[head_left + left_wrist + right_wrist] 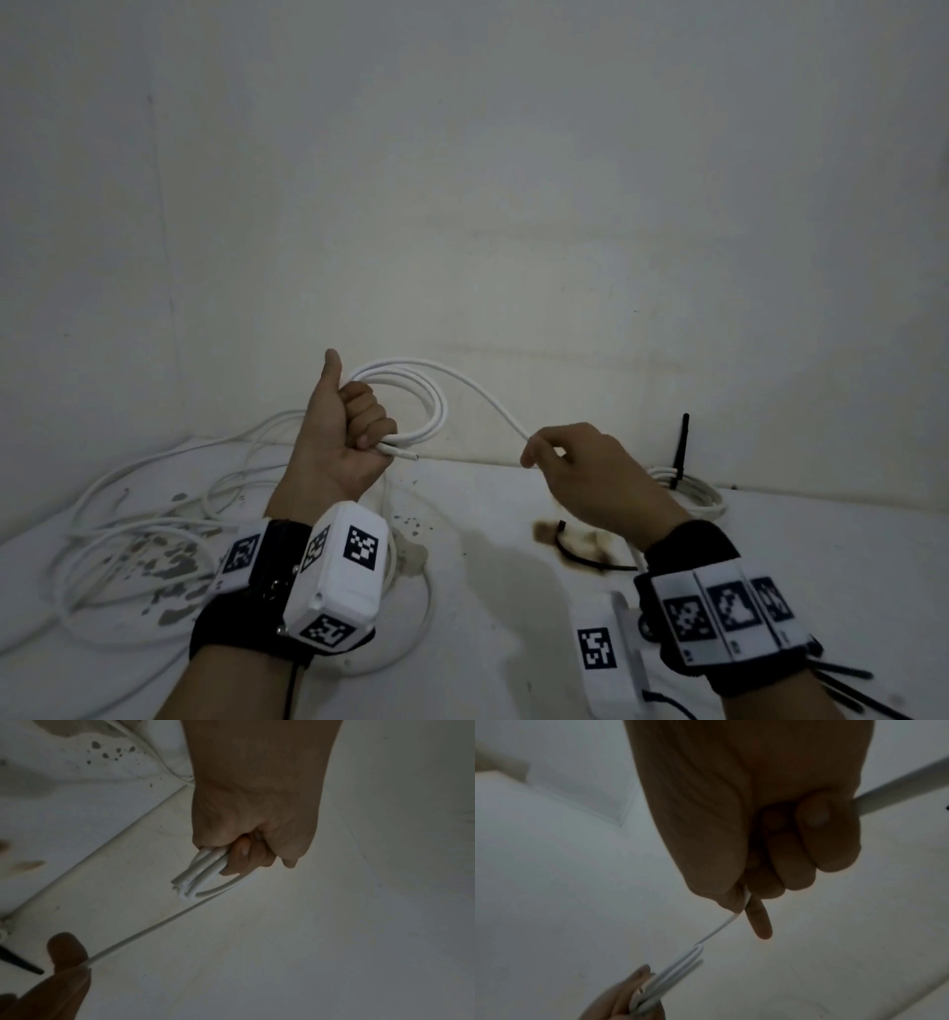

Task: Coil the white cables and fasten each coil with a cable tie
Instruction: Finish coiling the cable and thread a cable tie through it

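My left hand [354, 426] is raised above the table with its fingers curled round a small coil of white cable [411, 401], thumb pointing up. The coil's loops [203, 876] stick out of the fist in the left wrist view. From the coil a single strand [493, 401] runs right and down to my right hand [544, 452], which pinches it between thumb and fingers. The right wrist view shows that strand [721, 929] leaving the pinch toward the coil [670, 969]. A black cable tie [585, 555] lies on the table under the right hand.
A loose tangle of white cable [128, 529] sprawls over the stained white table [488, 616] on the left. At the back right lies a finished coil [693, 493] with a black tie standing up from it. A white wall rises behind.
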`<state>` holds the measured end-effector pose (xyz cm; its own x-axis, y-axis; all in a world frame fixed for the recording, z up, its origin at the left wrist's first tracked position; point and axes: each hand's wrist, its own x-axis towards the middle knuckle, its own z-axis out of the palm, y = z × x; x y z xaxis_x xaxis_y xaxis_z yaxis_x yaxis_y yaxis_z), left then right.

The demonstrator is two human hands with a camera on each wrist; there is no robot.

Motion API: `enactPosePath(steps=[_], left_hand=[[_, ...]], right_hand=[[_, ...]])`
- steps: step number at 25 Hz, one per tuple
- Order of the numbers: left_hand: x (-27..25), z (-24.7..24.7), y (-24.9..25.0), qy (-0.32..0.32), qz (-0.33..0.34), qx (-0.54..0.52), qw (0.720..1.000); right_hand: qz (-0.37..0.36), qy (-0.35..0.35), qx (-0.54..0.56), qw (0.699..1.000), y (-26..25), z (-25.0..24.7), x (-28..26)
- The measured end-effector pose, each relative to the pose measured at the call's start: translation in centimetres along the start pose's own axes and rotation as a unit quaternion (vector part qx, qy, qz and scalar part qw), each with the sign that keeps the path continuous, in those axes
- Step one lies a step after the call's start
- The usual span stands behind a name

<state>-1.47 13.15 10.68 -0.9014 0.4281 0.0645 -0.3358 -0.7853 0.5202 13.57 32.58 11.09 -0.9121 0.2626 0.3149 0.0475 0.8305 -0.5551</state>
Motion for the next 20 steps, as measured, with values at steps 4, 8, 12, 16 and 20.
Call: enactPosePath(steps=[4,8,12,16,20], left_hand=[[0.3,0.0,-0.3,0.002,0.011,-0.004,1.0],[-0.2,1.3,-1.5,0.012,0.028,-0.015,0.999],[-0.7,2.0,-2.4,0.039,0.059,0.032,0.997],[-1.3,3.2,-3.9,0.068,0.085,0.098,0.989],[-2.5,4.4,-6.3,0.066,0.068,0.359,0.929]], right_hand=[[0.002,-0.02,-0.096,0.995,-0.1,1.5,0.0],[-0.035,-0.03,-0.148,0.988,-2.0,3.8,-0.8],[-0.064,-0.026,-0.2,0.977,-4.3,4.1,-1.8],[-0.138,-0.049,-0.262,0.954,-5.7,3.5,-2.8],[-0.183,-0.014,-0.236,0.954,-5.9,2.9,-2.9]])
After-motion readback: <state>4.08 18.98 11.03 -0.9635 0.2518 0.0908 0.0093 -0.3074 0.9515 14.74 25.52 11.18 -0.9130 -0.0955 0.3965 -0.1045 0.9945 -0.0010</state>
